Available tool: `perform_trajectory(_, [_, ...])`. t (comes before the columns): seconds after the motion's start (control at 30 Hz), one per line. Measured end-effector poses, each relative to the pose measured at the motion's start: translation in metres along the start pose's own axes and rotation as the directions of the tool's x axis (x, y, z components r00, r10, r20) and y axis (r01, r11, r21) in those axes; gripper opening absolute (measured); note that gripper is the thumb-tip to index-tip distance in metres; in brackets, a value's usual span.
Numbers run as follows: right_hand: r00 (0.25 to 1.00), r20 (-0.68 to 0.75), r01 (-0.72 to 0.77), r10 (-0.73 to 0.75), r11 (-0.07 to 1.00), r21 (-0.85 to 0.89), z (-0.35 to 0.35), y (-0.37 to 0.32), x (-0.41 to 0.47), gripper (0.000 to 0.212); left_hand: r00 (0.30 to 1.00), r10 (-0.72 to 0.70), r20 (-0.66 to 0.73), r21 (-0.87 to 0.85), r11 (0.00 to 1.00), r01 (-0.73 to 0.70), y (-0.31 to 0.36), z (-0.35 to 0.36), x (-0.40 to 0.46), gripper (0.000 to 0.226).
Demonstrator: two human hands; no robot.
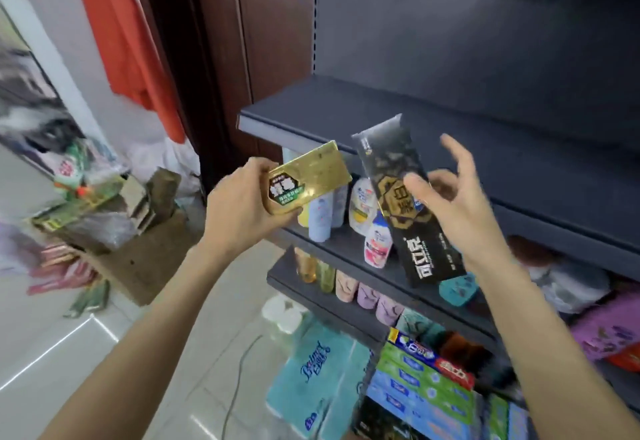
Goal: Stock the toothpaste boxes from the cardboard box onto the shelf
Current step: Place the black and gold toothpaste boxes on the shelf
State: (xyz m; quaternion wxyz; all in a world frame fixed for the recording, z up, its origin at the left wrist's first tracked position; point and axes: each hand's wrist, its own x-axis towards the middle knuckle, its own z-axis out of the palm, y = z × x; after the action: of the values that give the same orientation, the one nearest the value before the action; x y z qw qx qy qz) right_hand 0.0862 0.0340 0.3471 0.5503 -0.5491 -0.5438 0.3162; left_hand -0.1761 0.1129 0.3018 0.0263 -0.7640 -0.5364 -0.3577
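Nearest, low and to the right below both hands, a stack of bright toothpaste boxes [426, 380] lies on a low level of the rack, with packs of tissue rolls [311, 370] on the floor just beside it.

Above that, the left hand [239, 207] grips a gold toothpaste box [308, 178] by its near end, fingers curled under it and thumb over the top. Its long axis runs up and to the right, pointing toward the shelf edge. The right hand [460, 211] holds a black toothpaste box [401, 197] loosely: the thumb presses its printed face while the other fingers spread out behind it, so the grip looks light. This box stands steeply, its far end tipped up and left, its near end hanging down past the wrist. The two boxes sit just beside each other, not touching as far as I can tell.

Beyond both hands, and slightly above them, lies the dark shelf [346, 117], its bare surface running away to the right. The black box's upper end already overlaps the shelf's front lip in view, so the right hand seems nearer to setting down. Its box probably needs laying flatter first.

Under that shelf, past the hands, small bottles [363, 211] stand in a row. Far left of the left hand, the cardboard box [145, 252] sits on the floor, well apart.
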Motion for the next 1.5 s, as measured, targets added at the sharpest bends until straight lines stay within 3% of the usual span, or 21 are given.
perform_trajectory(0.2, [0.978,-0.189,0.111,-0.087,0.987,0.118,0.021,-0.049,0.082,0.065,0.947,0.309,-0.086,0.075,0.95,-0.303,-0.033,-0.004,0.143,0.075])
perform_trajectory(0.43, [0.962,-0.257,0.148,-0.089,0.964,0.221,0.054,-0.053,0.147,0.093,0.845,0.525,0.105,0.195,0.822,-0.535,-0.048,0.057,0.266,0.086])
perform_trajectory(0.67, [0.922,-0.387,0.091,-0.015,0.98,0.178,0.077,-0.015,0.182,0.077,0.735,0.651,0.189,0.161,0.718,-0.677,-0.052,0.124,0.312,0.082])
perform_trajectory(0.77, [0.876,-0.482,0.078,0.002,0.986,0.146,0.067,-0.006,0.187,0.058,0.719,0.625,0.304,0.016,0.751,-0.66,-0.055,0.143,0.314,0.068])
perform_trajectory(0.87, [0.845,-0.535,-0.02,-0.006,0.999,-0.043,0.044,-0.001,0.185,0.04,0.704,0.626,0.336,-0.127,0.771,-0.625,-0.061,0.142,0.319,0.056])
perform_trajectory(0.97, [0.863,-0.505,-0.132,0.012,0.97,-0.202,0.023,-0.004,0.182,0.038,0.705,0.628,0.331,-0.179,0.775,-0.607,-0.072,0.134,0.325,0.051])
perform_trajectory(1.03, [0.923,-0.378,-0.158,0.066,0.963,-0.217,0.012,-0.009,0.178,0.053,0.719,0.602,0.347,-0.186,0.796,-0.577,-0.08,0.129,0.328,0.051])
perform_trajectory(1.1, [0.982,-0.144,-0.169,0.124,0.916,-0.364,0.007,-0.017,0.174,0.079,0.718,0.563,0.409,-0.232,0.825,-0.515,-0.086,0.125,0.334,0.052])
perform_trajectory(1.13, [0.992,-0.032,-0.123,0.123,0.863,-0.491,0.008,-0.018,0.173,0.08,0.711,0.554,0.434,-0.271,0.832,-0.484,-0.089,0.124,0.337,0.051])
perform_trajectory(1.2, [0.998,0.055,0.008,0.037,0.75,-0.662,0.017,-0.014,0.178,0.062,0.707,0.565,0.426,-0.336,0.824,-0.456,-0.091,0.127,0.34,0.05])
perform_trajectory(1.33, [0.995,0.022,0.087,-0.094,0.771,-0.63,0.051,-0.002,0.206,0.048,0.742,0.59,0.319,-0.397,0.794,-0.461,-0.089,0.138,0.345,0.047])
perform_trajectory(1.5, [1.0,0.011,0.03,-0.029,0.831,-0.556,0.064,0.018,0.253,0.051,0.803,0.481,0.353,-0.461,0.836,-0.298,-0.103,0.147,0.376,0.045])
